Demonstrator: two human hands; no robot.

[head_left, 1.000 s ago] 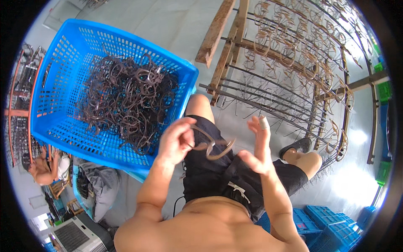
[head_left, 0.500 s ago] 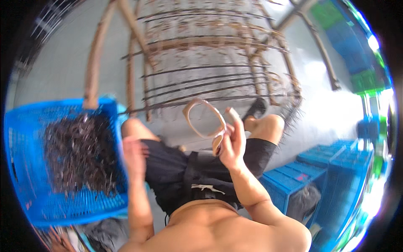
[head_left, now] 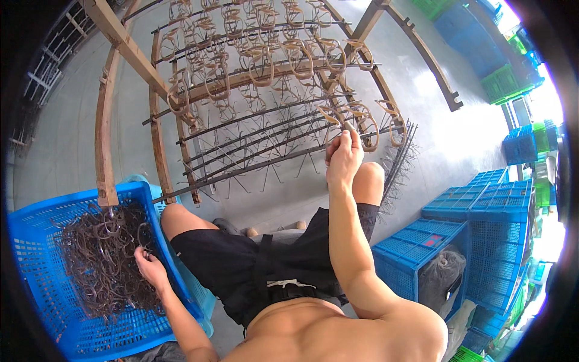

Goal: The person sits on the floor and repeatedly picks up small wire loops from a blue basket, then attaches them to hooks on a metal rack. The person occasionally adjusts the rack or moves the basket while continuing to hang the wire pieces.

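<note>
My right hand (head_left: pixel 345 154) reaches up to the wooden rack and is closed round a tan eyeglass frame (head_left: pixel 329 116), which is partly hidden by my fingers. It is level with a hooked bar, right beside other tan frames (head_left: pixel 365 130) hanging there. To the left, my left hand (head_left: pixel 151 268) dips into a blue basket (head_left: pixel 36 241). Its fingers are curled together on a dark curved piece (head_left: pixel 144 234) at the edge of a tangled heap of dark brown pieces (head_left: pixel 99 265). What the fingertips grip is small and partly covered.
Rows of dark metal bars with bent wire hooks (head_left: pixel 265 166) cross the rack. Several blue crates (head_left: pixel 422 241) are stacked at the right, one with a grey plastic bag (head_left: pixel 443 271). A wooden post (head_left: pixel 105 139) stands over the basket's far rim.
My right hand has moved forward with the tan frame, up to the rack's hooks. My left hand has gone from beside the basket down into its heap. The view has shifted.
</note>
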